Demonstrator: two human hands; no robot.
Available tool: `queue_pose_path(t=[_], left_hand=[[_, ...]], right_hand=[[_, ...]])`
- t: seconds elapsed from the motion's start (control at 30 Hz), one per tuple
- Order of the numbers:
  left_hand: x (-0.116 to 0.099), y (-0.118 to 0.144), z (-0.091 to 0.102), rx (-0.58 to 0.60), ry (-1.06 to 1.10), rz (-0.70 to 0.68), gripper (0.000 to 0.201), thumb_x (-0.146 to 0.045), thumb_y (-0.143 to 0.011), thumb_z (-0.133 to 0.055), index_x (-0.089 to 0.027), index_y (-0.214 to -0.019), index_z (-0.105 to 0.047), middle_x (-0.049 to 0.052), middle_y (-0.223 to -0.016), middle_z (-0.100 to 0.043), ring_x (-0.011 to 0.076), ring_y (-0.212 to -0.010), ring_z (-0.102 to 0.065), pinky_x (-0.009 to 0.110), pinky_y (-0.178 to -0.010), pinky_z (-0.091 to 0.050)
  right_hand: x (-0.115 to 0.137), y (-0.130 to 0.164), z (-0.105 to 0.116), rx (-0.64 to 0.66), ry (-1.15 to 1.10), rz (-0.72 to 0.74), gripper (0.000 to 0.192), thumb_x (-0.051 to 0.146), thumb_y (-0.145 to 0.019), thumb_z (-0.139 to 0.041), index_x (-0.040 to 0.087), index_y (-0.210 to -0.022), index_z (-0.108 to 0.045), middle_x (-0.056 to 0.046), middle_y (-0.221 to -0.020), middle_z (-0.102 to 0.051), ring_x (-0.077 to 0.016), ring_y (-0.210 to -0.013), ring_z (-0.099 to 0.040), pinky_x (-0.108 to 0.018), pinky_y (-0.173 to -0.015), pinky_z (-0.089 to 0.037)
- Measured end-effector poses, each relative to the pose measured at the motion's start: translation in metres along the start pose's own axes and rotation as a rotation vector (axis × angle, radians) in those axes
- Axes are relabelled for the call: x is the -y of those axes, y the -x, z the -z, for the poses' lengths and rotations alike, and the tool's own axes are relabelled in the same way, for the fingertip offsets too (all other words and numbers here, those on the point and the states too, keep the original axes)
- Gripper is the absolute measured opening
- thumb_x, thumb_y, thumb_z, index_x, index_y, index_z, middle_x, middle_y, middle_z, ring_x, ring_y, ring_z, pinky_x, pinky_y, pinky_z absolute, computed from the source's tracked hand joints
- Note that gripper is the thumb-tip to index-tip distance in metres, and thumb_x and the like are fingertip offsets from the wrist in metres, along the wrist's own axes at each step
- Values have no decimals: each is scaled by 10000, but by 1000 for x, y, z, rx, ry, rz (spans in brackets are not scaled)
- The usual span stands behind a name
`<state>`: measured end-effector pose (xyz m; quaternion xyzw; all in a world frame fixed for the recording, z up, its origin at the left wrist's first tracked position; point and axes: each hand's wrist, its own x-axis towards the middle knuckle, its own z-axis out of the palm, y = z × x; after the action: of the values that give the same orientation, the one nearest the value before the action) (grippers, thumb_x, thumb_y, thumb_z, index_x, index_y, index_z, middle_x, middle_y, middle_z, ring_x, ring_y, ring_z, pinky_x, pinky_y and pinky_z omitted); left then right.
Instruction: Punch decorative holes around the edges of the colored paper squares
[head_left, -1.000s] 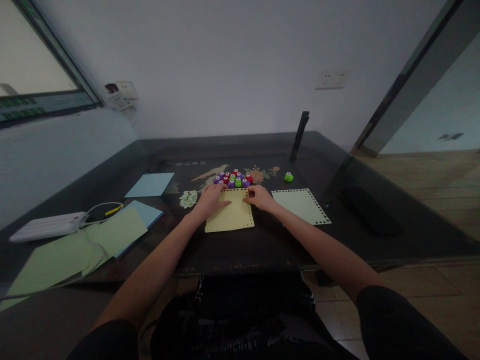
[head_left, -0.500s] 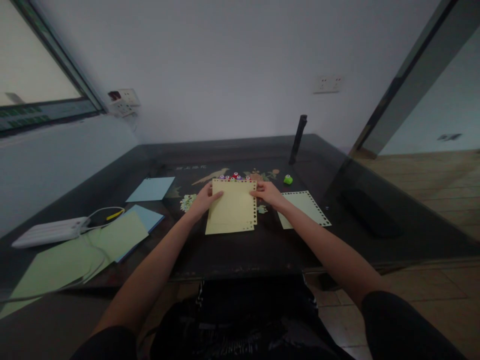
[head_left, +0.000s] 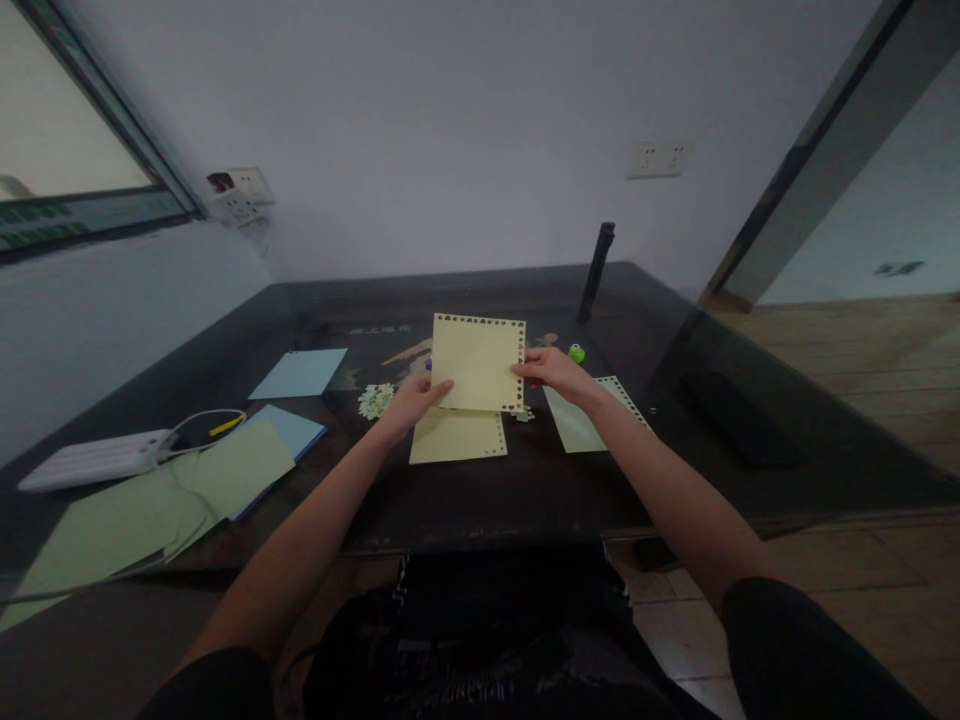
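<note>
A: Closest in?

B: Dark clothing [head_left: 487, 640], then the front edge of a dark table [head_left: 525, 500].

A: And just past that edge?

B: On the left, greenish sheets [head_left: 112, 520] with a thin cable [head_left: 206, 505] across them, partly covering a blue sheet [head_left: 298, 432]; beside them, a white slab-like device [head_left: 97, 460]. In the middle, a flat yellow sheet [head_left: 457, 440] on the table, punched down its right edge. On the right, a whitish sheet [head_left: 577, 425], partly hidden by the right forearm [head_left: 660, 490]; further right, a dark flat object [head_left: 739, 420].

A: And the grip?

B: Two-handed, on a raised yellow sheet [head_left: 476, 362] — tilted up, overlapping the top of the flat one in this view. Left hand [head_left: 415, 400] clasping its lower left corner, right hand [head_left: 553, 373] pinching its right edge, both thumbs in front. Rows of holes along its top and right edges.

A: Anything close by?

B: By the left hand, a heap of small pale bits [head_left: 376, 400]. At the raised sheet's left edge, something purple [head_left: 428, 363], mostly hidden.

A: Further back?

B: A pale blue sheet [head_left: 298, 373] on the left, a bright green lump [head_left: 576, 353] just beyond the right hand, an upright black stick [head_left: 596, 272] — then wall sockets [head_left: 656, 160].
</note>
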<state>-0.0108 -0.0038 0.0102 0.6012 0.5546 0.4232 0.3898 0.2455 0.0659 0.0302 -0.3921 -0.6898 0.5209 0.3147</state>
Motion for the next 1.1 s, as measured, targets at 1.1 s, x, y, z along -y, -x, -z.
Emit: queue_pose_path(t=[1.1], left_hand=[[9,-5,-9,78,-57,-117,392,-500,-813,-504,-129,-799,-629,82,-705,-693,149,-568,-622,276,-569,-495]], right_hand=[[-11,-1,20,-166,30,13,235,345,-678,-687,133,-630,-598,-1,-516,-554,-68,-405,-390,-219,-380,-304]])
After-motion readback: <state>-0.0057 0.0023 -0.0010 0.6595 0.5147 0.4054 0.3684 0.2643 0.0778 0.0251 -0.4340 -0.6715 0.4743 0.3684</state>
